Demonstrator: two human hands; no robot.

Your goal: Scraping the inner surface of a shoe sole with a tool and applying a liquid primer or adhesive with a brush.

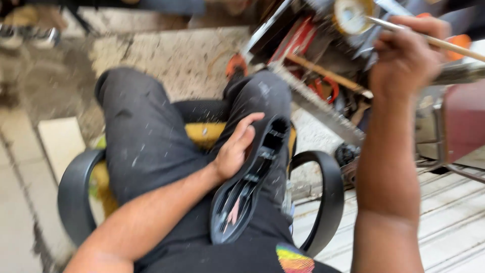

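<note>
Both hands are busy on either side of the black shoe sole [251,189], which lies tread-side up along the person's right thigh, just above the armrest of the chair [76,194]. Left hand [236,149] rests against the sole's edge, fingers loosely curled and thumb laid over the rim, steadying it rather than gripping hard. Right hand [404,58], raised well above and beyond the sole, is closed in a pinch around a thin stick [444,43], whose far end reaches to a small round tin [352,14] with a pale, yellowish inside. Behind the tin sits a cluttered pile of tools [323,76], blurred by motion.

The step in hand looks like loading the stick from the tin. The next move would call for carrying the loaded tip down to the sole without dripping, while the left hand keeps the sole level and still on the thigh.
</note>
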